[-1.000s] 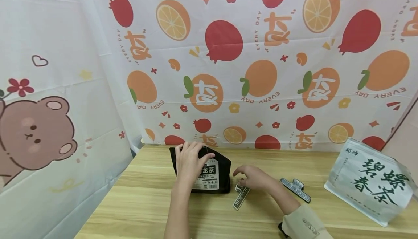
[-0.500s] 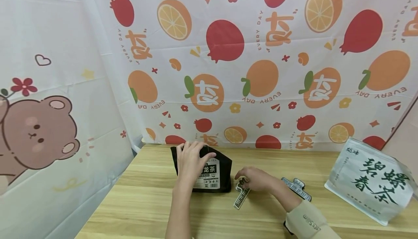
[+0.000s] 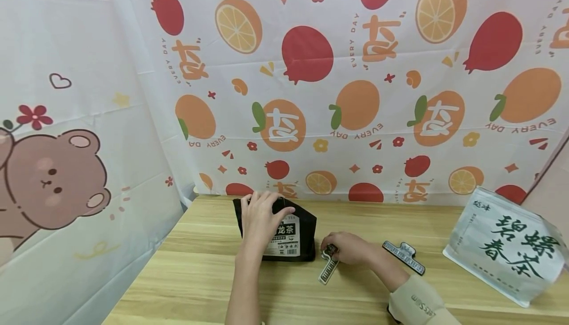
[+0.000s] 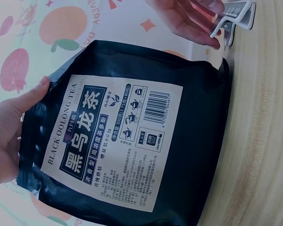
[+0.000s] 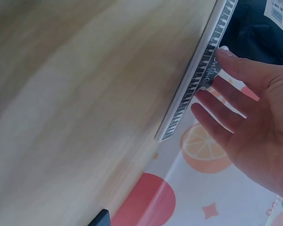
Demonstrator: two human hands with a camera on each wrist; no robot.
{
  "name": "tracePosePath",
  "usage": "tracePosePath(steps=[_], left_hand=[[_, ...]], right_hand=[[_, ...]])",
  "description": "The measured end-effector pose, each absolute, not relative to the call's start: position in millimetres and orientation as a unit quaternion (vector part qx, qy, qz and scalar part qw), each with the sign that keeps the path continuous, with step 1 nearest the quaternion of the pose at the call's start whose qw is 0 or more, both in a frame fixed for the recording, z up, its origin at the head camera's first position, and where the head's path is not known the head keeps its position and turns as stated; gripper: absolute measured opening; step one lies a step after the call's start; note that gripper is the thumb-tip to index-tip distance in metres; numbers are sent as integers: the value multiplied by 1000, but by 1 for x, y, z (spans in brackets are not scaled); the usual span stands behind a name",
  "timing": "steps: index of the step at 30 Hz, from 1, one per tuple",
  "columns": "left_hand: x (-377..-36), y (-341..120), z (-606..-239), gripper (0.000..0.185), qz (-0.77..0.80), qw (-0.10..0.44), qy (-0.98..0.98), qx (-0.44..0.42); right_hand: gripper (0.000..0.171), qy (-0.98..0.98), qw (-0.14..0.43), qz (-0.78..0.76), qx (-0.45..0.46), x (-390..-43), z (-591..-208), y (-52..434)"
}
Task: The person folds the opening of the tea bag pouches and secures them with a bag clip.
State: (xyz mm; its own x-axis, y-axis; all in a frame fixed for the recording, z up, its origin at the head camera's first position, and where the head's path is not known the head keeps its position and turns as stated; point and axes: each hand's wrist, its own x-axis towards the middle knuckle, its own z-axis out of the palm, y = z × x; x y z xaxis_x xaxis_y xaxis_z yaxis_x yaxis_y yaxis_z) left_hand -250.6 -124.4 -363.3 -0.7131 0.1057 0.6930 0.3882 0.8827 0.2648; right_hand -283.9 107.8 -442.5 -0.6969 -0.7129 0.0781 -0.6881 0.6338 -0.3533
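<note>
A black bag of oolong tea (image 3: pixel 306 228) with a white label stands upright on the table. My left hand (image 3: pixel 260 219) grips its folded top, thumb on the label side in the left wrist view, where the bag (image 4: pixel 193 117) fills the middle. Right of the bag, a bag clip (image 3: pixel 328 269) with a piano-key pattern sits on the table. My right hand (image 3: pixel 348 247) pinches its handle; in the right wrist view the thumb and fingers of this hand (image 5: pixel 259 99) are at the dark handle tab of the clip (image 5: pixel 191 89).
A second piano-key clip (image 3: pixel 404 257) lies right of my right hand. Farther right stands a pale green tea bag (image 3: pixel 498 251) with large dark characters. A dark object (image 3: pixel 391 313) shows partly under the right sleeve. A fruit-print curtain (image 3: pixel 329 117) hangs behind the table.
My right hand has come down over the clip and its fingers have closed on the handle. The left hand keeps its hold on the black tea bag.
</note>
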Motion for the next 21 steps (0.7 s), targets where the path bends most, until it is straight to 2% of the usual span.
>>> tracePosePath(steps=[9,21], left_hand=[[-250,-124,-364,47,-202,351,-904,-136],[-249,-124,-364,46,-200,355,-903,-136]], right_hand=[[23,903,8,-175,-392,-284,-444,108],[28,899,-20,-175,-401,-282,-439,114]])
